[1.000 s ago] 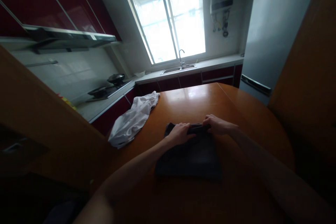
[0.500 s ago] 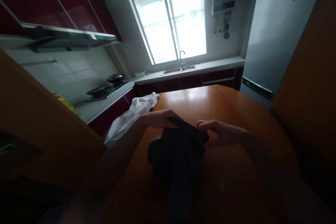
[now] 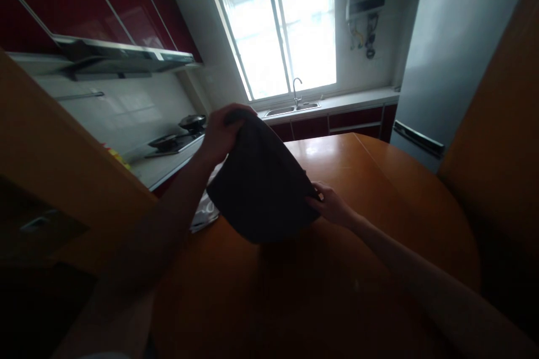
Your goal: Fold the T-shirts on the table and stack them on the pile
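Observation:
A dark grey piece of cloth (image 3: 265,185), perhaps a folded garment, hangs between my two hands above the wooden table (image 3: 404,196). My left hand (image 3: 229,129) grips its upper left corner, with the thumb on the near side. Lower down on the right, my right hand (image 3: 328,202) pinches the cloth's right edge. The cloth is spread fairly flat and tilts down toward the right. Its exact kind cannot be made out in the dim light. Behind it, a white cloth (image 3: 205,213) lies on the table's left side, mostly hidden.
A stove (image 3: 181,143) with dark pans stands at the left under a range hood (image 3: 126,59). The sink (image 3: 290,109) sits below the bright window. A silver refrigerator (image 3: 442,56) is on the right, and a wooden panel (image 3: 63,129) borders the left.
The dark cloth has gone from bunched near the table to lifted and spread out. My left hand has risen up and left with it; my right hand stays low and has shifted slightly.

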